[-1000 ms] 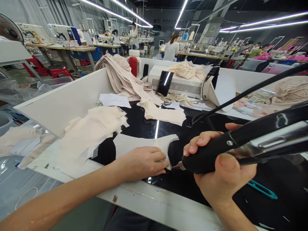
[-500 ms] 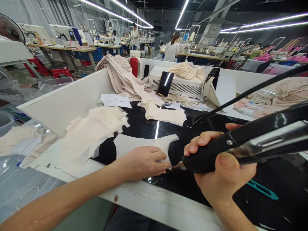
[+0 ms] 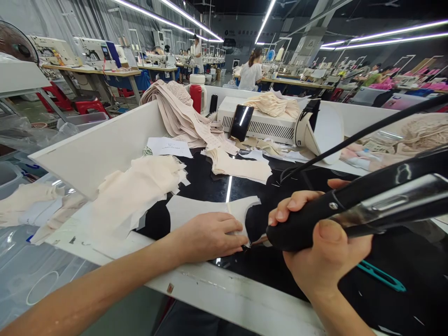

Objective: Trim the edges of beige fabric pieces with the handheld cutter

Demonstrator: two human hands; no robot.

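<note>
My left hand (image 3: 213, 235) lies on a pale fabric piece (image 3: 196, 211), its fingers stretched over the right end and pressing it to the black tabletop (image 3: 255, 270). The thumb is hidden. In my right hand (image 3: 325, 261), fingers and thumb wrap round a thick black hand tool (image 3: 297, 228) with a silver lever along its side. A small brownish tip (image 3: 261, 240) sticks out of the tool and sits right beside the corner of the fabric, close to my left fingertips. Whether the tip touches the cloth I cannot tell.
A pile of cream fabric pieces (image 3: 140, 179) lies at left, and a smaller stack (image 3: 240, 167) lies beyond my hands. A black cable (image 3: 364, 128) crosses at right. Near my right wrist is a teal tool (image 3: 381, 276). A phone (image 3: 241, 122) leans on a vented white box (image 3: 268, 123).
The whole view shifts very slightly. Both hands, the fabric piece and the black tool keep their places.
</note>
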